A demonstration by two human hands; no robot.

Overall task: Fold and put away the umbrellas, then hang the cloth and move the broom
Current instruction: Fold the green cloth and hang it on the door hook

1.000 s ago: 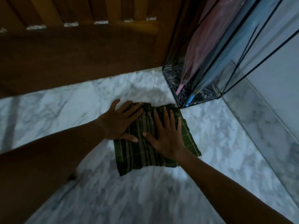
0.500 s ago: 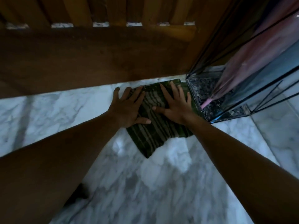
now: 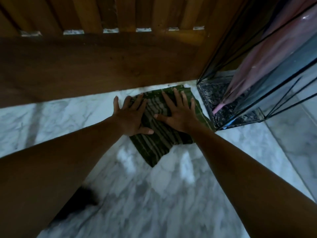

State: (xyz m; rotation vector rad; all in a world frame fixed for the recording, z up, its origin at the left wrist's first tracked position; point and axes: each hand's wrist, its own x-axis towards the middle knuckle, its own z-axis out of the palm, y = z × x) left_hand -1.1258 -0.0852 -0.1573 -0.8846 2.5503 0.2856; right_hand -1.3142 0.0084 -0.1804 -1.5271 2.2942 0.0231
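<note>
A folded green striped cloth (image 3: 157, 143) lies flat on the white marble floor (image 3: 68, 114), close to the foot of the wooden door. My left hand (image 3: 132, 115) presses on its left part with fingers spread straight. My right hand (image 3: 178, 112) presses on its right part, fingers also straight. Beside the cloth on the right stands a black wire umbrella stand (image 3: 211, 107). A folded pink umbrella (image 3: 267, 59) and a folded blue umbrella (image 3: 291, 69) lean in it, tips down. No broom is in view.
A dark wooden door (image 3: 103, 62) with slats fills the top of the view. A pale wall (image 3: 301, 131) rises at the right behind the stand. A dark blurred shape (image 3: 80, 203) lies on the floor under my left arm.
Both hands have slid the cloth across the floor away from me, up to the door's foot and beside the umbrella stand. My fingers stay flat on it.
</note>
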